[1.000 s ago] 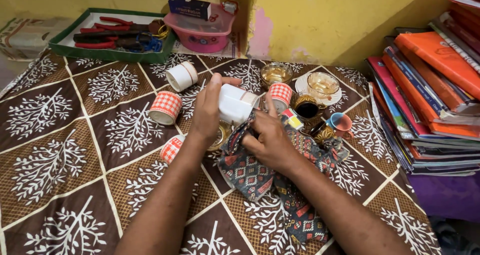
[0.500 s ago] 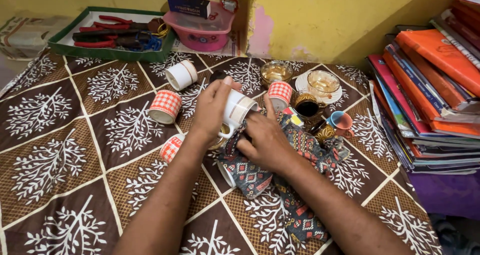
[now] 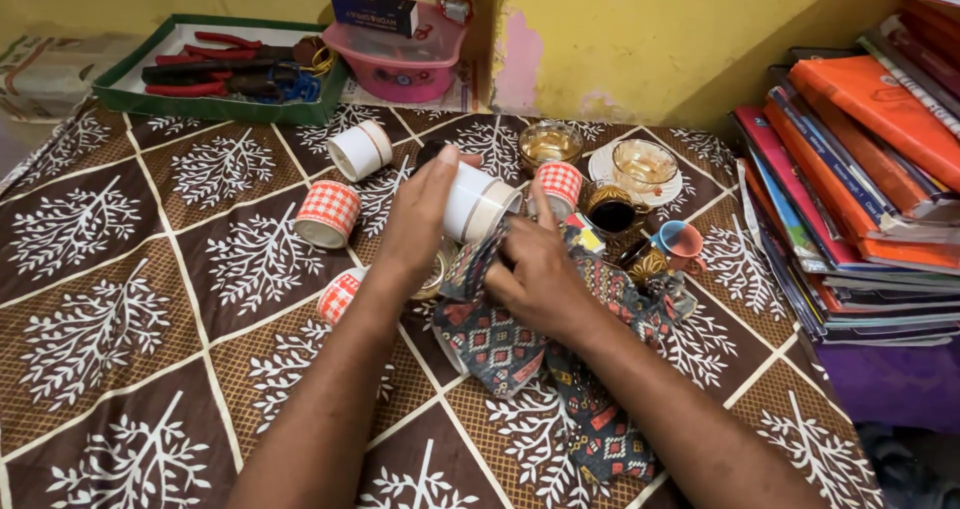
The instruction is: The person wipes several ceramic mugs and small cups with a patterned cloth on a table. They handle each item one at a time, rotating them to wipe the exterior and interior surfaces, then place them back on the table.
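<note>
The left hand (image 3: 420,219) is gripping a white cup (image 3: 472,204) tilted on its side, while the right hand (image 3: 535,274), just near-right of it, is clutching a patterned cloth (image 3: 500,344) against it.

A green tray (image 3: 130,94) of red-handled pliers (image 3: 215,54) sits at the far left by the wall. Beside it, a pink tub (image 3: 405,69) bears a dark blue box (image 3: 377,11). Orange-checked cups (image 3: 328,214) lie on the brown tree-patterned cloth (image 3: 120,299). Stacked books (image 3: 860,169) occupy the right edge.
</note>
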